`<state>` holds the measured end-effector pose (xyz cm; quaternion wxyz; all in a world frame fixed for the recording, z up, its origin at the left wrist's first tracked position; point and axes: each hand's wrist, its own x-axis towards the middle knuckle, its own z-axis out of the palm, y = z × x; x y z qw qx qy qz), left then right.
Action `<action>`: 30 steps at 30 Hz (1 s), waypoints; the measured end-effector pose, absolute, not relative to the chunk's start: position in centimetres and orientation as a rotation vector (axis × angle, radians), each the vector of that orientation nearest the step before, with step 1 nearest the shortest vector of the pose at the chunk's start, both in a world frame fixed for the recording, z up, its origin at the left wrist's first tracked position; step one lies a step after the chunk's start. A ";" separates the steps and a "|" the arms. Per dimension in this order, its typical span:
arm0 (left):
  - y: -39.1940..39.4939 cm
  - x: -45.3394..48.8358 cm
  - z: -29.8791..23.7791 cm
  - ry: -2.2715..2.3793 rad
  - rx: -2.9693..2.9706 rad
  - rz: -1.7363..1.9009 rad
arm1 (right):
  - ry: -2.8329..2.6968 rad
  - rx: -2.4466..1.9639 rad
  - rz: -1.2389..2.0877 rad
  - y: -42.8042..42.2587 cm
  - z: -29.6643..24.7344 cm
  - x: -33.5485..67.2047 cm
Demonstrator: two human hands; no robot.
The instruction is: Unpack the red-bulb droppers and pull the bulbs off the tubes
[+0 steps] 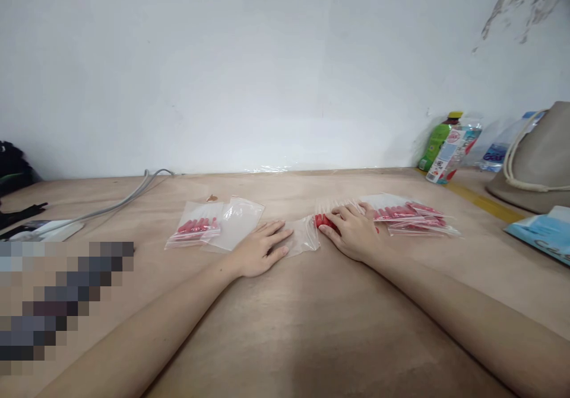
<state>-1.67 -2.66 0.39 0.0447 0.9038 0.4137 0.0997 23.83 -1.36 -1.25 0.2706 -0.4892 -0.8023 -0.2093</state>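
Observation:
My left hand [260, 248] lies flat, fingers spread, on a clear plastic bag [305, 237] in the middle of the table. Just right of that bag is a row of red-ended sticks [321, 221] with thin pale shafts. Over this row rests my right hand [354, 230], its fingers stretched out and covering part of it. To the left, a filled zip bag [196, 226] of the same sticks sits beside a flat clear bag [240, 221]. Several more filled bags [407, 214] overlap in a pile right of my right hand.
A green bottle [436, 142] and a patterned carton-like bottle [452, 154] stand by the wall at the right. Near them are a beige bag [541, 148] and a blue packet [541, 234]. A grey cable [120, 205] crosses the left side. The wooden table [249, 338] meets a white wall.

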 end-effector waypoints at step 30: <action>2.3 1.5 2.4 1.574 2.441 0.433 | -2.272 -0.750 -0.283 -4.9 -0.7 22.1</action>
